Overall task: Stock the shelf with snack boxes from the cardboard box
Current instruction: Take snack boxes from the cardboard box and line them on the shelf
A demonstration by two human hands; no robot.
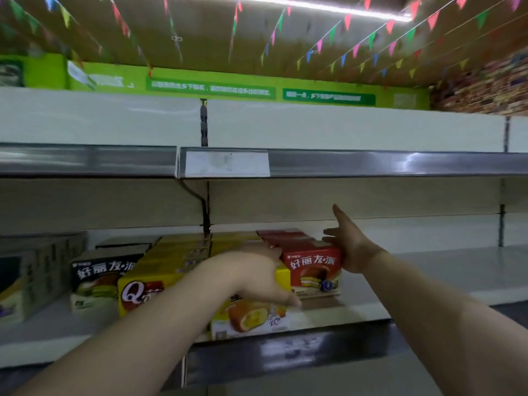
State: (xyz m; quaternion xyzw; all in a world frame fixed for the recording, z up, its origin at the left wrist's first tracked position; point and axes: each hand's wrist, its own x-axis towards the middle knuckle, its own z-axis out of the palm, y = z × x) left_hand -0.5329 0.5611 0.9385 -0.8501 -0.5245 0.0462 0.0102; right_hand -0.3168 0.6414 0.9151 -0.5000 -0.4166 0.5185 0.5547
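A red snack box stands at the front of a row of red boxes on the white shelf. My right hand presses flat against its right side, fingers straight. Left of it stand yellow snack boxes in rows. My left hand lies over the top of the front yellow box, fingers reaching toward the red box's left edge and thumb pointing down-right. Further left is a black-and-green snack box. The cardboard box is not in view.
A grey carton stands at the far left of the same shelf. The upper shelf carries a blank price label. To the right of the red boxes the shelf board is bare. Coloured bunting hangs from the ceiling.
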